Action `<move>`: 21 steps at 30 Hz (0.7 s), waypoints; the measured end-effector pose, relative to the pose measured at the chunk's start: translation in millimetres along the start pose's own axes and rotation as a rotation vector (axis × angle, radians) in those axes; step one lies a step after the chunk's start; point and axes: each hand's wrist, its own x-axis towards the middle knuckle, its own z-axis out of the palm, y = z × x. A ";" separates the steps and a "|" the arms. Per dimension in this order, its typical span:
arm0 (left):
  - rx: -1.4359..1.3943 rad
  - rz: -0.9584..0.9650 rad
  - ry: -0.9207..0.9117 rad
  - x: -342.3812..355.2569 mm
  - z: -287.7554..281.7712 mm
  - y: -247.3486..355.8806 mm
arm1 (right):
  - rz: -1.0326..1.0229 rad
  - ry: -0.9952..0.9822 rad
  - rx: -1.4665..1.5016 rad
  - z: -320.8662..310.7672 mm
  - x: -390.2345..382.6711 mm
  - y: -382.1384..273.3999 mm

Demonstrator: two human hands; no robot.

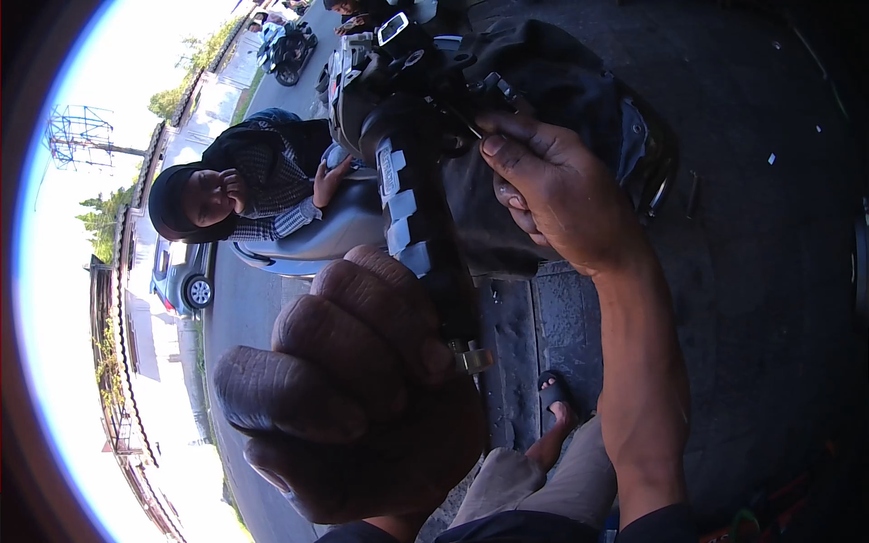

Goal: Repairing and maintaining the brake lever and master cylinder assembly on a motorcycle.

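Note:
My left hand is large and close to the camera, its fingers curled beside a black tube-shaped part with pale patches along its side. The fingers seem wrapped round the part's near end, but the palm side is hidden. A brass-coloured metal fitting juts out by the fingertips. Farther off, my right hand pinches a thin metal rod between thumb and forefinger. Its tip reaches toward a dark mechanism at the tube's far end, where shadow hides the contact.
Black cloth covers something behind my right hand. A person in a checked top sits to the left, beside a silver vehicle panel. A parked car and a motorcycle stand outside. Below, a sandalled foot rests on dark boards.

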 end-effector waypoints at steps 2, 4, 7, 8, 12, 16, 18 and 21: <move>0.026 -0.006 -0.045 0.5 -3.6 -1.4 | -0.087 0.051 -0.103 -5.9 -10.0 6.9; 0.014 0.003 -0.029 0.2 -5.0 -4.8 | -0.119 0.119 -0.249 -11.8 -23.9 11.4; 0.033 0.084 0.066 -4.2 0.2 -11.0 | -0.161 0.199 -0.302 -8.3 -37.2 13.9; 0.035 0.109 0.141 -5.6 2.5 -11.7 | -0.127 0.230 -0.288 -8.4 -38.9 12.0; 0.080 0.031 0.191 -5.3 4.0 -5.7 | -0.179 0.219 -0.488 -7.8 -32.8 -2.5; 0.077 0.028 0.139 -6.1 2.2 -5.3 | -0.354 0.258 -0.738 -6.3 -6.5 -6.5; 0.075 0.041 0.120 -6.7 2.0 -7.1 | -0.413 0.290 -0.799 -6.8 -2.8 -5.3; 0.078 0.053 0.108 -7.1 2.9 -8.7 | -0.441 0.304 -0.865 -6.9 -2.6 -3.9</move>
